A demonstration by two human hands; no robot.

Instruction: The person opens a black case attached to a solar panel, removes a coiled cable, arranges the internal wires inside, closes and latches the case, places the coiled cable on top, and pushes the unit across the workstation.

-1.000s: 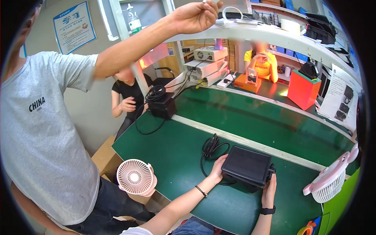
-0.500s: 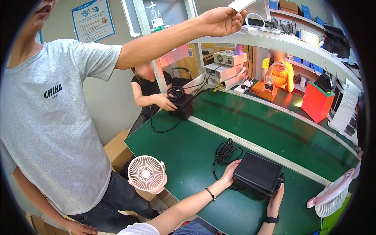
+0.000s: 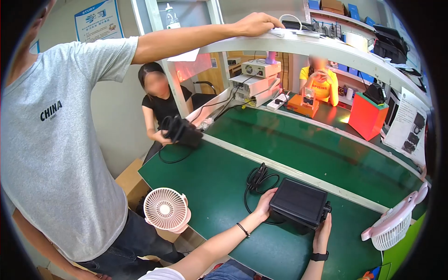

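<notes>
A black rectangular box with a flat, dark top panel sits between my two hands over the green table. My left hand grips its left side, the fingers partly hidden against the box. At the lower right corner, my right hand holds the other side, below a black knob or fitting. A black cable, bundled in a coil, lies on the tabletop left of the box and runs in a loop toward its underside. The box's lower part is in shadow.
A pink fan stands at the table's left edge, another fan at the right. A standing person's arm reaches to the overhead shelf. A seated person holds a similar black box. A white rail divides the green table.
The standing person's hand has lowered a white item onto the shelf. The seated person's black box is now lifted and tilted. My hands keep their hold on my box; the view has shifted slightly.
</notes>
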